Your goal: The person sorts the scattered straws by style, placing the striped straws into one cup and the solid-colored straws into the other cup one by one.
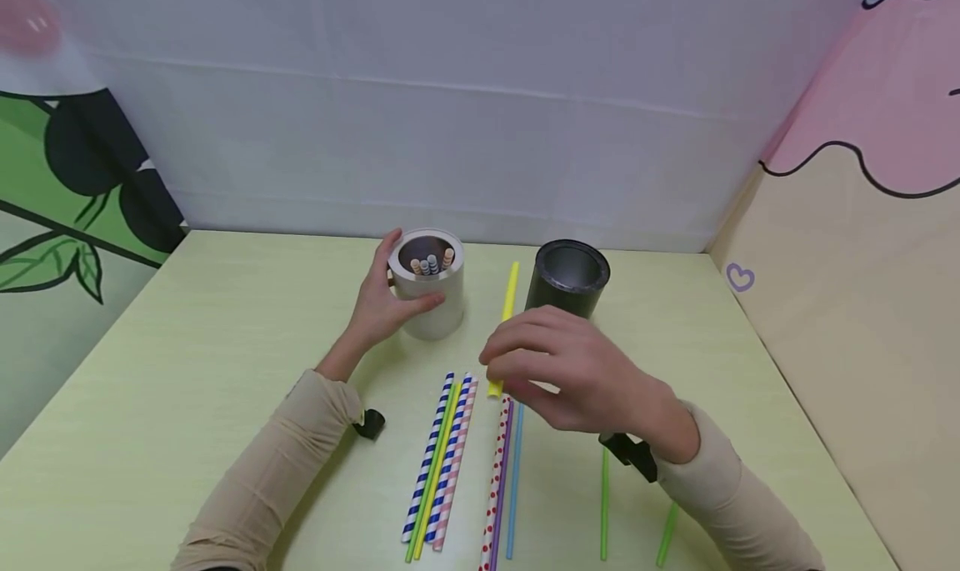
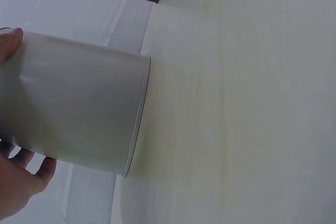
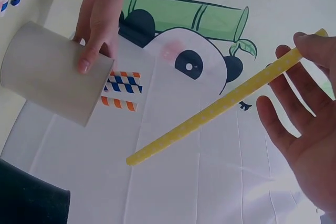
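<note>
A white cylindrical cup [image 1: 433, 308] stands at the back of the table, tilted slightly. My left hand [image 1: 386, 304] grips its side, thumb across the front and fingers behind. Several orange-striped and blue-striped paper straws [image 3: 123, 87] stick out of its mouth in the right wrist view. With thumb and fingertips my right hand [image 1: 566, 367] pinches a yellow paper straw [image 3: 210, 114] with pale dots near one end. In the head view this straw points up and away, between the white cup and a black cup [image 1: 555, 296]. The black cup's lower part is hidden by the right hand.
In front of the white cup lies a bundle of striped, green and yellow straws [image 1: 427, 463]. Beside it are a red-dotted straw [image 1: 493, 488], a purple straw [image 1: 503, 488] and a blue straw [image 1: 514, 488]. Two green straws [image 1: 604, 513] lie at right. A pale wall [image 1: 450, 154] borders the table's back.
</note>
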`<action>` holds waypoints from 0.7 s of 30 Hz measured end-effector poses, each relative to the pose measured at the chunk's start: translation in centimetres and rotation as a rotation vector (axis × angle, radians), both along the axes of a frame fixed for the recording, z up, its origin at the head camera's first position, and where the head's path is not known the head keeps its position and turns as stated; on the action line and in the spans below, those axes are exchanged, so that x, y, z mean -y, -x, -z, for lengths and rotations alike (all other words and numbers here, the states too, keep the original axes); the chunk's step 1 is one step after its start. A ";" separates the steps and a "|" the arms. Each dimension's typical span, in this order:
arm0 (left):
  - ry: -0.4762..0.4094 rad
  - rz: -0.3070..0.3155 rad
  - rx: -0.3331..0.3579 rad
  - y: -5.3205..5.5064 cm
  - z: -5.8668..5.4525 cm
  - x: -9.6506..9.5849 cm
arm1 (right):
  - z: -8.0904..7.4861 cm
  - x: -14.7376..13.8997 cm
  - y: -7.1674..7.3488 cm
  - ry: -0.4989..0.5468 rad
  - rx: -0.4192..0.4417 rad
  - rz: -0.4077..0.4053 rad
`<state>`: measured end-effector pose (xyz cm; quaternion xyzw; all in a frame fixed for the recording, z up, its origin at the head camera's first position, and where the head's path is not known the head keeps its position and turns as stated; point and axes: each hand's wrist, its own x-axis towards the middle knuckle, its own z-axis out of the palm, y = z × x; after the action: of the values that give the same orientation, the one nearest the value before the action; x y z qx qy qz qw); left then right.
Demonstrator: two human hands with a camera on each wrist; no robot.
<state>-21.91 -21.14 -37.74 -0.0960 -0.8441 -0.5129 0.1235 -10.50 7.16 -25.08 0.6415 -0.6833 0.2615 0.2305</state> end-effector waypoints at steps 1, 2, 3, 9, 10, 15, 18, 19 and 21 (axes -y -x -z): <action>-0.001 0.000 0.001 0.0 0.0 0.0 | -0.1 0.0 0.1 0.014 -0.001 -0.005; -0.002 0.003 0.001 0.0 0.0 0.0 | -0.2 -0.1 0.1 0.024 -0.001 -0.009; -0.001 0.004 0.001 0.0 0.0 0.0 | -0.3 -0.1 0.2 0.033 -0.001 -0.010; 0.004 0.007 0.000 0.0 0.1 -0.1 | -0.8 0.0 1.1 0.165 0.039 -0.033; 0.005 0.007 -0.001 0.0 0.1 0.0 | -0.9 0.1 1.4 0.206 0.049 -0.042; -0.001 0.013 -0.009 -0.2 -0.1 0.0 | -1.2 0.5 3.2 0.400 0.107 -0.048; 0.000 0.015 -0.009 -0.1 -0.1 0.0 | -1.3 0.9 4.2 0.461 0.150 -0.010; 0.002 0.014 -0.007 -0.1 -0.1 0.0 | -1.3 1.0 4.6 0.469 0.166 -0.003; 0.005 0.012 -0.003 -0.1 -0.1 0.0 | -1.2 1.2 5.2 0.477 0.196 0.014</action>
<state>-21.83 -21.12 -37.64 -0.1020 -0.8446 -0.5114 0.1215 -15.72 5.91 -23.84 0.5358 -0.6258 0.4748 0.3097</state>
